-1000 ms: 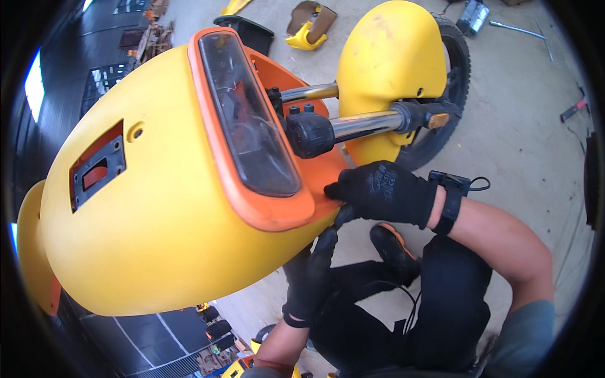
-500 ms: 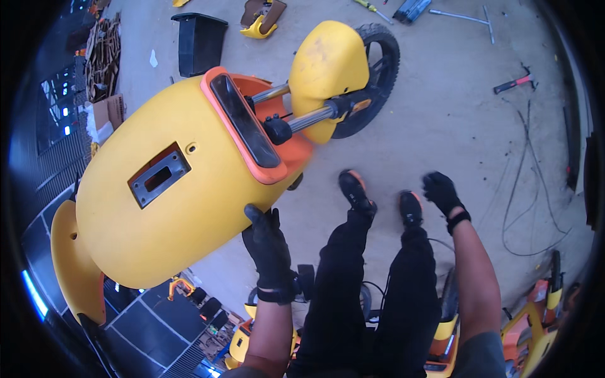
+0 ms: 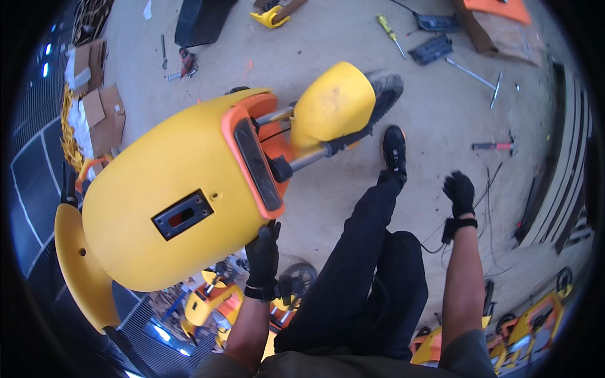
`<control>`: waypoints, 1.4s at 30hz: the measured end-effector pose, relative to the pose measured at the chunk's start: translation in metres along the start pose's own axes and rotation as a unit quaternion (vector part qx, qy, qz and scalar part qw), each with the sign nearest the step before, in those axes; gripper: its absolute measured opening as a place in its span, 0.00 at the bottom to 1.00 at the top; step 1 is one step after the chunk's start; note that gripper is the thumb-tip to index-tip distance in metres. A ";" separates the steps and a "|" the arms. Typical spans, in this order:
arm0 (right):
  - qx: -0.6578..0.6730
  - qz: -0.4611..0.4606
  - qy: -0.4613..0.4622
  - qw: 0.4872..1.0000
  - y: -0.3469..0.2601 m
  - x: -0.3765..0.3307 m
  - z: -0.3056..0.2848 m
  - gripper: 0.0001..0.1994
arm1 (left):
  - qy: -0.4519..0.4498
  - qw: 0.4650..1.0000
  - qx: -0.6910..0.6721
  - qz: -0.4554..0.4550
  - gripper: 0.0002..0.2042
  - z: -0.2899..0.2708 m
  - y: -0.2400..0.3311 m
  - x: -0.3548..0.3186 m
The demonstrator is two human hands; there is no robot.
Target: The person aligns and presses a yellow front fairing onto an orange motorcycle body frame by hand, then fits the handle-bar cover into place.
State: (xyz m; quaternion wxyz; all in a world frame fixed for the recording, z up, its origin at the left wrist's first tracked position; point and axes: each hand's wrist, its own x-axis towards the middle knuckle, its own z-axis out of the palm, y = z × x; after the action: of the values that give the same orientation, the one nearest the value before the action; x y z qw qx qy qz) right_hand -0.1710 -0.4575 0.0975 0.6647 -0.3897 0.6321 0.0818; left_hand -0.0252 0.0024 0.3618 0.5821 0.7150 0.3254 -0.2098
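A yellow motor scooter front body (image 3: 170, 157), with an orange-framed dark lamp panel (image 3: 257, 165), fills the left and middle. Its yellow front mudguard (image 3: 334, 104) covers a black-tyred wheel (image 3: 386, 97), joined by metal fork tubes. My left hand (image 3: 261, 255), in a black glove, rests against the near lower side of the body, fingers stretched up along it; the fingertips are partly hidden. Well to the right, my right hand (image 3: 459, 191), also gloved, hangs over the floor with loosely bent fingers and nothing in them. It touches no part of the scooter.
On the floor lie a hammer (image 3: 495, 146), a T-handle wrench (image 3: 479, 75), a screwdriver (image 3: 392, 36), black plastic parts (image 3: 432, 49) and a red power tool (image 3: 187, 63). Thin cables (image 3: 488, 208) trail at the right. More yellow-orange scooters (image 3: 217, 299) stand behind. Cardboard (image 3: 104, 116) is piled at left.
The view has shifted, and the scooter's wheel and mudguard have turned. One of my feet has stepped forward beside the wheel. My left hand stays by the body; my right hand remains off to the side.
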 end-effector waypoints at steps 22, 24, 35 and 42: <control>-0.219 0.215 -0.464 0.831 -0.171 -0.099 0.503 0.18 | 0.158 0.975 -0.083 -0.133 0.10 0.076 0.030 -0.032; -0.254 0.246 -0.478 0.804 -0.168 -0.099 0.506 0.17 | 0.166 0.955 -0.192 -0.152 0.21 0.106 0.056 -0.036; -0.340 0.208 -0.436 0.807 -0.179 -0.108 0.514 0.14 | 0.180 0.967 -0.148 -0.105 0.22 0.223 0.154 0.052; -0.323 0.217 -0.435 0.812 -0.177 -0.060 0.467 0.16 | 0.260 0.945 -0.200 0.009 0.24 0.239 0.130 0.106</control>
State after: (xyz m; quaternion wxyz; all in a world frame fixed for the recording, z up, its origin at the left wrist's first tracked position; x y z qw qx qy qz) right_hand 0.2870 -0.2652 0.1775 0.6708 -0.3585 0.2824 0.5845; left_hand 0.1600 -0.2198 0.3241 0.6100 0.6167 0.4942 0.0573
